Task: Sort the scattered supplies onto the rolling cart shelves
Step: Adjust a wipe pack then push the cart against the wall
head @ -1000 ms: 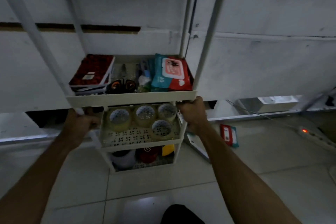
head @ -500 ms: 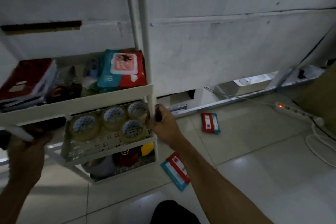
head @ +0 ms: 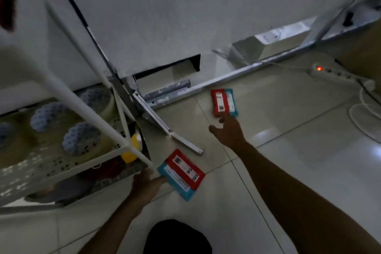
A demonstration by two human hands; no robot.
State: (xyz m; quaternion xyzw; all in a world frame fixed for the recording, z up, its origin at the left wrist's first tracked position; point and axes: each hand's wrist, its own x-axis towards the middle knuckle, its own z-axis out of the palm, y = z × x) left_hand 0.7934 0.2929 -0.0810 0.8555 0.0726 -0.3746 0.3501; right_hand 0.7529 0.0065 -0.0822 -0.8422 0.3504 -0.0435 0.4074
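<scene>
Our right hand point(head: 227, 132) reached forward with fingers loosely spread, gripping nothing, its fingertips at the near edge of the far wipes packet point(head: 224, 102), which lay flat on the floor tiles point(head: 288, 150); whether they actually touched it we could not tell. Our left hand point(head: 145, 184) was at the left edge of the near wipes packet point(head: 181, 173), thumb against its side, though the dim light hid whether the fingers had closed on it. That packet lay just beside the corner leg of the rolling cart point(head: 115, 130) (its shelf held rolls of clear tape point(head: 81, 139)). We judged the risks plain enough: a soft, slick packet lying flat could slide away under a fingertip push rather than lift, and our left arm, working so close to the cart, could nudge it and set it rolling. A loose metal rail point(head: 165, 128) lay between the two packets.
</scene>
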